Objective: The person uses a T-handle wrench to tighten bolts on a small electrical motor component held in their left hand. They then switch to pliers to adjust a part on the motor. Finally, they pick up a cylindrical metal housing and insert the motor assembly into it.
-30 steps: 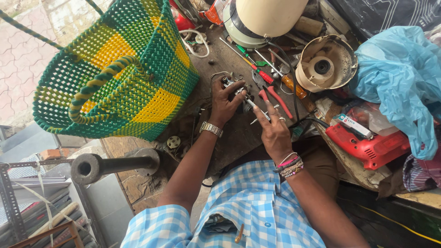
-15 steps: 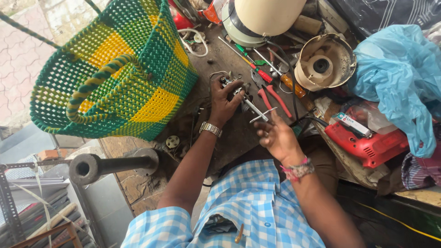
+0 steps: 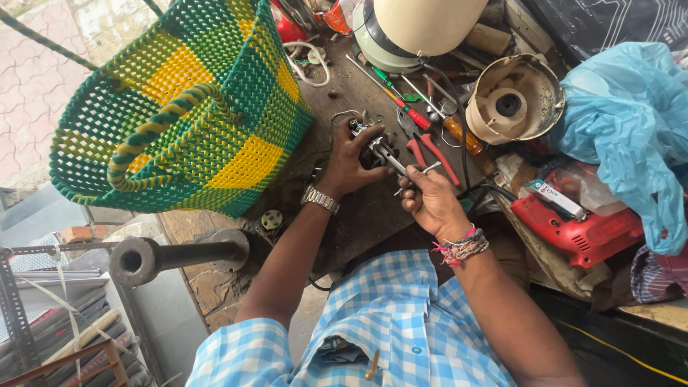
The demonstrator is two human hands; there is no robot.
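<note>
Head camera looks steeply down, near the workbench [image 3: 373, 215]

Both hands [image 3: 390, 175] on small motor [image 3: 369, 143]

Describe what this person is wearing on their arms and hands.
Both arms are bare below short sleeves of a blue-and-white checked shirt. The left hand has a silver metal-link wristwatch at the wrist. The right hand has a bundle of thread and bead bracelets at the wrist, in pink, white and darker colours. No gloves; I can't make out any rings.
</note>
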